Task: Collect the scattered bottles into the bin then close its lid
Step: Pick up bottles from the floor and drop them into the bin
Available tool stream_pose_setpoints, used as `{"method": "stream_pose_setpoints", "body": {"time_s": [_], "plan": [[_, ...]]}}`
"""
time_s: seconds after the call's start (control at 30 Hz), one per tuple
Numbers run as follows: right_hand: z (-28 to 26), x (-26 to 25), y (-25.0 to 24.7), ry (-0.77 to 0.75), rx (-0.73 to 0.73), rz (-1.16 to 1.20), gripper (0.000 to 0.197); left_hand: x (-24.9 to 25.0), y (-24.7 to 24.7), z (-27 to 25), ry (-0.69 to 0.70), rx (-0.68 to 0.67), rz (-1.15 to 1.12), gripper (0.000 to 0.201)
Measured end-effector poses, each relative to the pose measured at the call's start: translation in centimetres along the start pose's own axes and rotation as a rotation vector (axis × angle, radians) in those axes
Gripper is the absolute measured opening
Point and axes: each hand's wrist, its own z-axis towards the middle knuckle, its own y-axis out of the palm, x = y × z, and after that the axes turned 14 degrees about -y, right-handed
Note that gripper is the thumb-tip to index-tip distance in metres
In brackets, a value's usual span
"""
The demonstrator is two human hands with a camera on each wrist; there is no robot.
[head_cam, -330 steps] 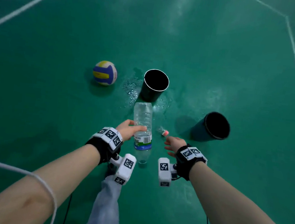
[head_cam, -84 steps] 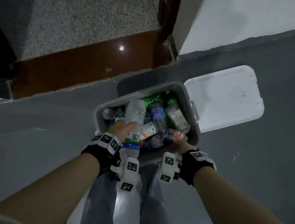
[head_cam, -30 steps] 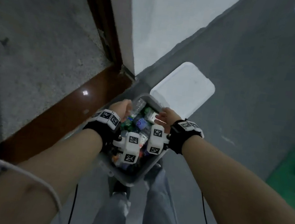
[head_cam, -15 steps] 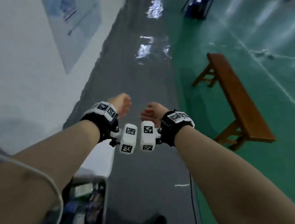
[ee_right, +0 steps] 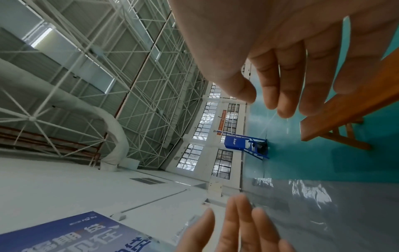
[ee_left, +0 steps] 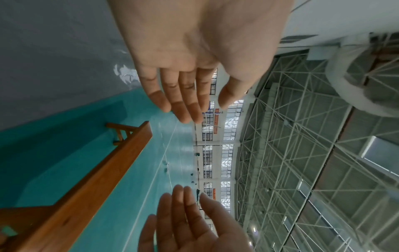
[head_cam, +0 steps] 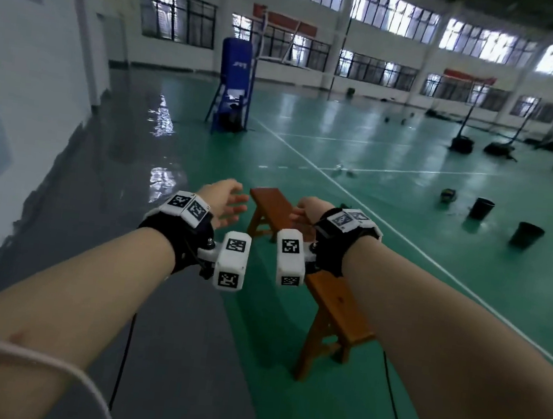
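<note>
My left hand (head_cam: 229, 200) and right hand (head_cam: 302, 209) are raised side by side in front of me, both empty. The left wrist view shows the left hand (ee_left: 185, 88) with relaxed, nearly straight fingers and the right hand (ee_left: 190, 220) facing it. In the right wrist view the right hand (ee_right: 280, 81) has loose fingers, with the left hand (ee_right: 235, 228) opposite. The bin and its lid are out of sight. Some small blurred objects (head_cam: 341, 171) lie far off on the green floor; I cannot tell whether they are bottles.
A wooden bench (head_cam: 334, 295) stands just ahead, under my right hand. Two black buckets (head_cam: 482, 208) (head_cam: 527, 234) and a ball (head_cam: 448, 194) sit on the court at right. A blue stand (head_cam: 232, 90) is farther back. A white wall (head_cam: 21, 111) runs along the left.
The head view has swung up from the open bin full of bottles to the hall. The bin has dropped out of the picture. Both hands stay raised and empty.
</note>
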Motion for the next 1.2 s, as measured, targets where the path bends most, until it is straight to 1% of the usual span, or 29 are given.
{"method": "stream_pose_setpoints", "body": {"time_s": [0.1, 0.2, 0.27, 0.3, 0.33, 0.4, 0.47, 0.53, 0.6, 0.63, 0.73, 0.8, 0.87, 0.93, 1.0, 1.1, 1.2], "plan": [[6.4, 1.3, -0.3, 0.039, -0.017, 0.057, 0.034, 0.8, 1.7, 6.1, -0.043, 0.005, 0.031, 0.014], [13.2, 2.6, 0.2, 0.063, -0.010, -0.005, 0.032, 2.1, 1.9, 12.9, -0.073, 0.029, 0.078, 0.013], [18.9, 3.2, 1.0, 0.089, -0.015, -0.060, 0.032, 3.9, 1.7, 18.9, -0.077, 0.036, 0.084, 0.014], [21.7, 3.0, 1.5, 0.111, -0.028, -0.047, 0.031, 5.1, 1.6, 21.9, -0.077, 0.034, 0.085, 0.014], [24.7, 2.6, 2.0, 0.123, -0.031, -0.044, 0.032, 6.7, 1.4, 25.0, -0.075, 0.027, 0.084, 0.016], [30.2, 0.6, 3.4, 0.106, -0.010, -0.128, 0.034, 10.5, 1.3, 30.8, -0.088, 0.008, 0.079, 0.018], [35.6, -2.6, 4.5, 0.029, 0.027, -0.184, 0.031, 15.4, 1.4, 35.9, -0.097, -0.022, 0.135, 0.021], [41.9, -6.4, 5.8, -0.065, 0.075, -0.110, 0.034, 21.1, 1.8, 41.0, -0.044, -0.045, 0.132, 0.023], [48.0, -9.3, 6.9, -0.100, 0.102, -0.057, 0.037, 26.0, 2.4, 46.1, 0.017, -0.055, 0.111, 0.023], [50.6, -10.2, 7.6, -0.108, 0.097, -0.068, 0.038, 27.8, 2.8, 48.5, 0.028, -0.066, 0.121, 0.022], [58.6, -9.8, 8.5, -0.072, 0.134, -0.122, 0.033, 30.9, 3.8, 55.8, 0.012, -0.072, 0.164, 0.020], [65.1, -8.3, 8.5, -0.041, 0.161, -0.113, 0.026, 32.3, 4.1, 61.6, 0.020, -0.059, 0.210, 0.021], [72.1, -7.0, 8.6, -0.042, 0.218, -0.095, 0.020, 33.9, 3.9, 68.0, 0.051, -0.037, 0.251, 0.021], [78.9, -6.5, 9.4, -0.042, 0.221, -0.100, 0.018, 35.8, 3.3, 74.1, 0.064, -0.007, 0.291, 0.022], [85.7, -6.7, 10.7, -0.039, 0.196, -0.105, 0.017, 38.8, 2.6, 79.8, 0.079, 0.033, 0.325, 0.023], [96.6, -9.6, 12.8, -0.052, 0.161, -0.102, 0.021, 45.7, 1.7, 87.8, 0.108, 0.076, 0.303, 0.023], [107.4, -13.9, 16.3, -0.124, 0.126, -0.099, 0.027, 52.8, 0.0, 95.3, 0.162, 0.098, 0.217, 0.021]]}}
